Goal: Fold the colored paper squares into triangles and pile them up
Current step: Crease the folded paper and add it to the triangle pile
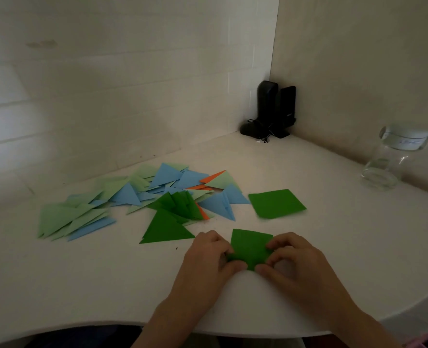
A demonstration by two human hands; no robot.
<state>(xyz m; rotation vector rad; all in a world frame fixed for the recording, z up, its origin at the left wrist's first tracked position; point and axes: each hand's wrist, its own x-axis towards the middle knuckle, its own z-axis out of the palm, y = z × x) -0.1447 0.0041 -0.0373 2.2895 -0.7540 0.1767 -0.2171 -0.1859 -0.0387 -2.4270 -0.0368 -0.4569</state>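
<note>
While both thumbs curl in, left hand (pixel 209 254), right hand (pixel 292 259) pinch green square (pixel 250 243)

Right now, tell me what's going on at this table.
A person is folding paper. Both the left hand and the right hand pinch the near edge of a dark green square on the white table. Another green square lies flat beyond it, unfolded. Finished triangles, green, blue and orange, lie spread in a loose pile to the left.

Head camera: close, angled forward-down over table (pixel 333 222).
</note>
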